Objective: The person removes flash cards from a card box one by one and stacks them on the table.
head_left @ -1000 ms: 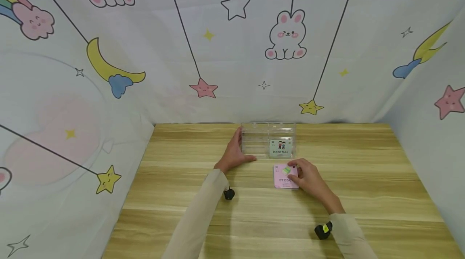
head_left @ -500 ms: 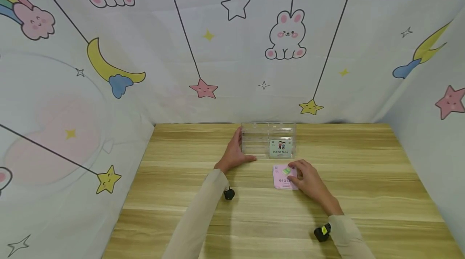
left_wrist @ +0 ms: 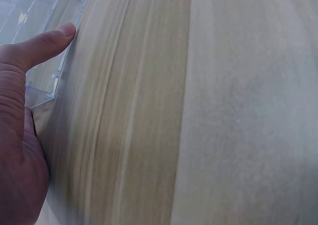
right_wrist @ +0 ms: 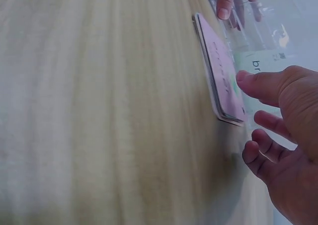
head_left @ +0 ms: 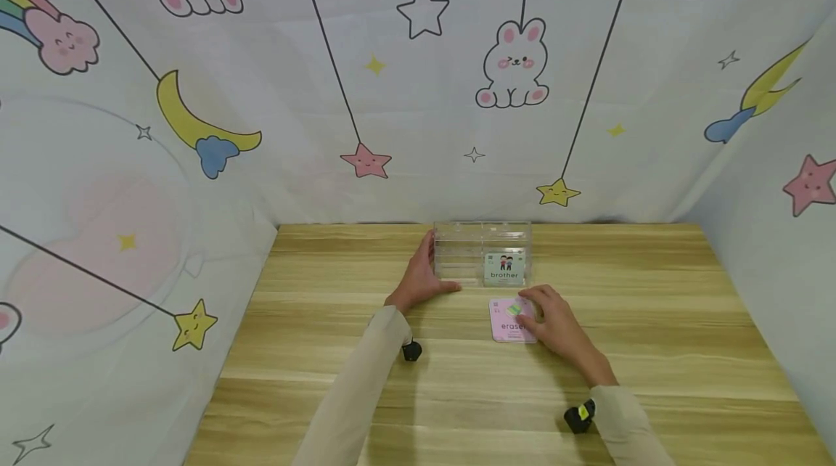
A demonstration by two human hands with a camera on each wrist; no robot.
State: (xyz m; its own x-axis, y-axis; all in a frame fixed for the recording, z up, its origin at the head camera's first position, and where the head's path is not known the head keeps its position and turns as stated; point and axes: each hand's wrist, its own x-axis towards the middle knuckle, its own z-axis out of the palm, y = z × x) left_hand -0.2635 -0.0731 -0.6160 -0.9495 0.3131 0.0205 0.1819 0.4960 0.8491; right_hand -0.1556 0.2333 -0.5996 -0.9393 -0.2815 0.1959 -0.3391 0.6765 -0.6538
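Note:
A stack of pink cards (head_left: 504, 328), the top one reading "eraser" beside a small green picture, lies in front of a clear plastic organizer (head_left: 457, 237). My right hand (head_left: 555, 317) is at the stack's right side, thumb tip overlapping the top card and index finger near its upper edge. In the right wrist view, the fingers of the right hand (right_wrist: 293, 120) are bent and spread apart, and the card stack (right_wrist: 218, 68) shows its layered edge. My left hand (head_left: 418, 281) grips the organizer's left end, its thumb (left_wrist: 54, 38) along the front in the left wrist view.
A green "brother" card (head_left: 504, 268) stands in the organizer's lower right compartment. The wooden table (head_left: 326, 350) ends at a white cloth backdrop (head_left: 418, 103) printed with stars, bunnies and clouds.
The pink stack has shifted very slightly to the left. My right index finger has moved a little up from the top card. The left hand keeps its hold on the organizer.

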